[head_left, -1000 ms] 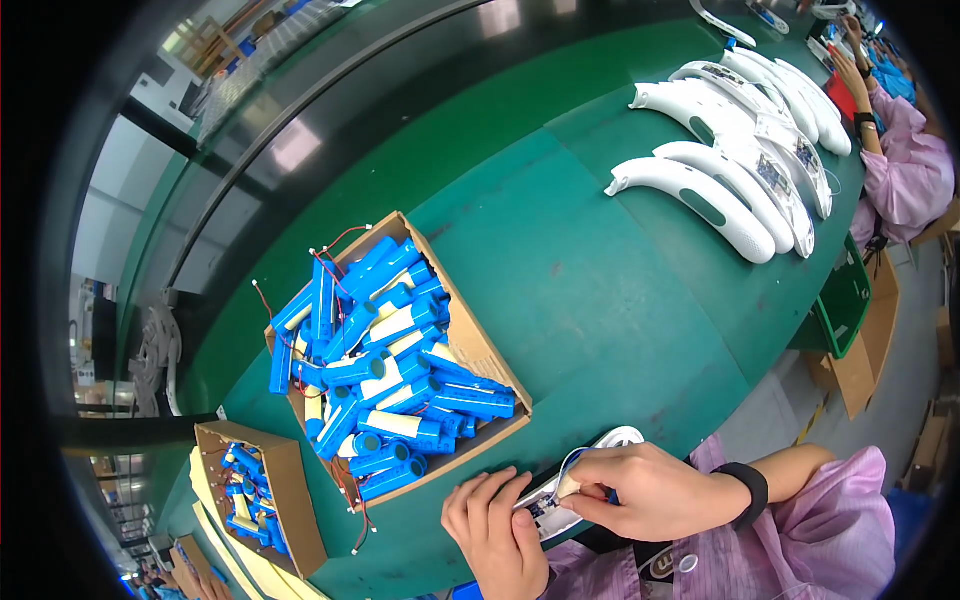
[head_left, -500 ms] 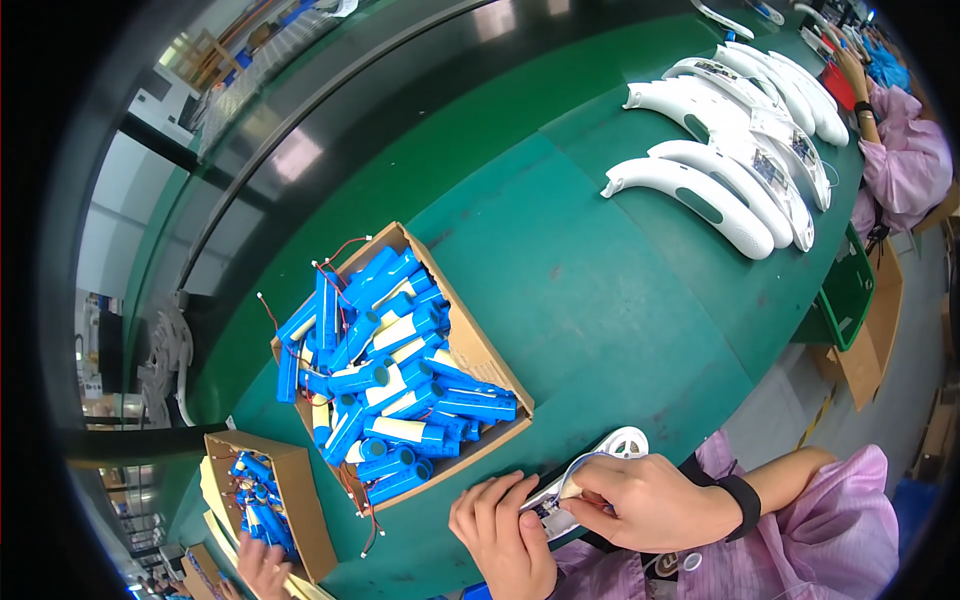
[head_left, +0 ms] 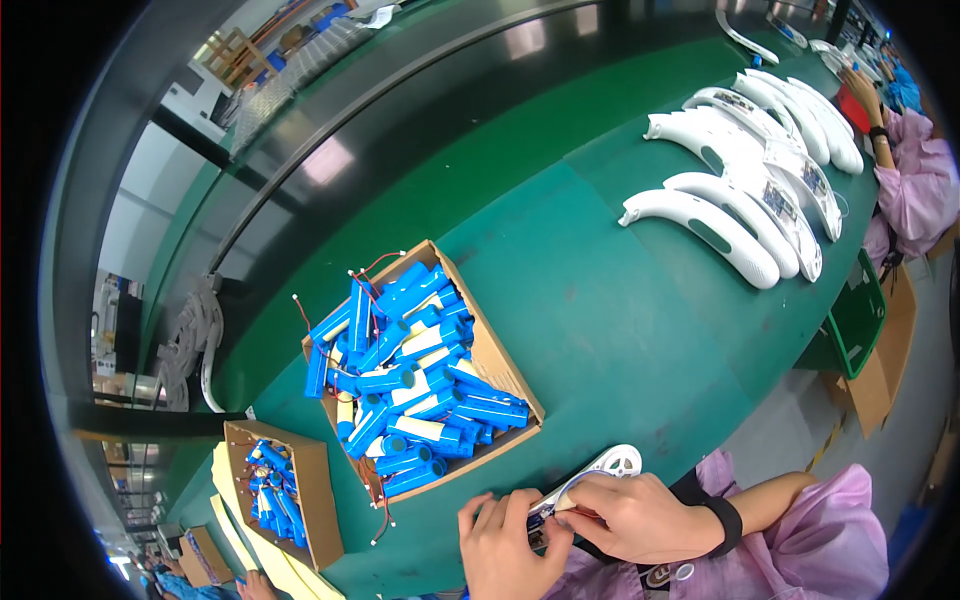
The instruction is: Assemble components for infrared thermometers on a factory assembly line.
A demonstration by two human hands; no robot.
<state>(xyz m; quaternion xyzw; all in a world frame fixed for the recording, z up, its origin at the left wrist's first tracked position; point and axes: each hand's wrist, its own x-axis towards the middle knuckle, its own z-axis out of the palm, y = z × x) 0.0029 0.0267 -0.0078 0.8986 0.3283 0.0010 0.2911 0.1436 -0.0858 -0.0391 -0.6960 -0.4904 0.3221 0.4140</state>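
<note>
My left hand [head_left: 508,548] and my right hand [head_left: 632,516] both hold a white curved plastic shell [head_left: 612,464] at the near edge of the green table [head_left: 610,330]. Its round perforated end sticks out beyond my right fingers. The fingertips of both hands meet over the shell's open inside, where small parts show. My right wrist wears a black band [head_left: 728,520]. Just beyond my hands stands an open cardboard box [head_left: 503,370] full of blue cylindrical battery cells [head_left: 410,370] with thin red wires.
Several finished white curved housings [head_left: 735,190] lie in a row at the far right of the table. Another person in pink [head_left: 915,180] works beside them. A second smaller box of blue cells [head_left: 285,490] sits at the left. A green crate [head_left: 858,320] hangs off the table's right edge.
The view has shifted slightly. My hands stay on the white shell at the table's near edge, with the fingers of both hands drawn closer together over its inside.
</note>
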